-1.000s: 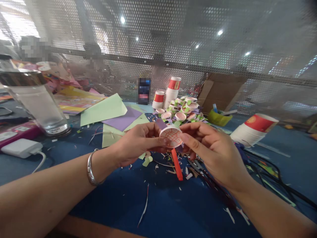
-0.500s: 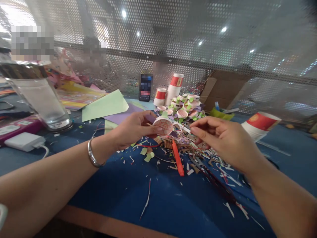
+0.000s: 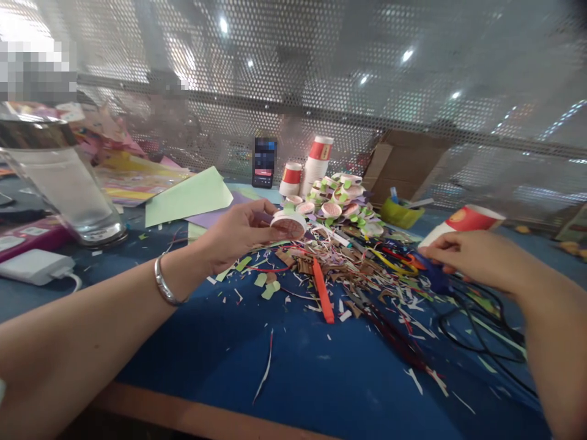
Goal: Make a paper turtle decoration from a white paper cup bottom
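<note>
My left hand [image 3: 238, 235] pinches a small round white paper piece [image 3: 290, 225] with a reddish patterned face, cut like a cup bottom. My right hand [image 3: 477, 253] is at the right, its fingers closed on a dark blue tool [image 3: 435, 276] with a black cord, which looks like a glue gun. A pile of similar round pieces [image 3: 331, 211] with green and purple paper bits lies behind the scraps. An orange pen [image 3: 323, 293] rests in front of the paper scraps [image 3: 339, 263].
Stacked paper cups [image 3: 316, 168] and a phone [image 3: 264, 162] stand at the back. On the left are a glass bottle [image 3: 68, 189], green paper [image 3: 190, 198] and a white adapter [image 3: 36, 267]. A yellow-green container [image 3: 401, 214] and a tilted cup stack [image 3: 472, 219] are at the right.
My right hand has moved right, from beside the round piece to the blue tool. My left hand still holds the round piece, now tilted more. The view has shifted slightly.
</note>
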Available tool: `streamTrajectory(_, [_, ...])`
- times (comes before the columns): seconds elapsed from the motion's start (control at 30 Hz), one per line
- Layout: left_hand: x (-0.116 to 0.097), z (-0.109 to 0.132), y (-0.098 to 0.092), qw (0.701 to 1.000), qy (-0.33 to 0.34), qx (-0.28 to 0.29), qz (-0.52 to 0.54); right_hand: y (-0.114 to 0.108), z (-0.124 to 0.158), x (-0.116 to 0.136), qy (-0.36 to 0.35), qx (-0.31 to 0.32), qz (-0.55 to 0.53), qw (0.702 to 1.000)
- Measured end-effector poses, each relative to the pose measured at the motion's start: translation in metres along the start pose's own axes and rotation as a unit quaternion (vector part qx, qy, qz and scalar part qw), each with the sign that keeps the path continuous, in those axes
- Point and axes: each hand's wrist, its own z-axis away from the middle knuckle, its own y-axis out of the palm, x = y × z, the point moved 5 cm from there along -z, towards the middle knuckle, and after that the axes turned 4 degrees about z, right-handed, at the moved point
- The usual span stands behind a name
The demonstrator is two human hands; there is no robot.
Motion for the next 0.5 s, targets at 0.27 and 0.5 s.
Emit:
streamTrajectory(0.27, [-0.002,0.003,0.000,0.997,-0.033,-0.013,0.068,0.031,0.008,-0.029,0.068,0.144,-0.128,0.979])
streamTrajectory(0.5, [0.001,0.002,0.001,0.996,-0.019,0.004,0.088,0.031,0.024,-0.020,0.027,0.114,-0.288,0.950])
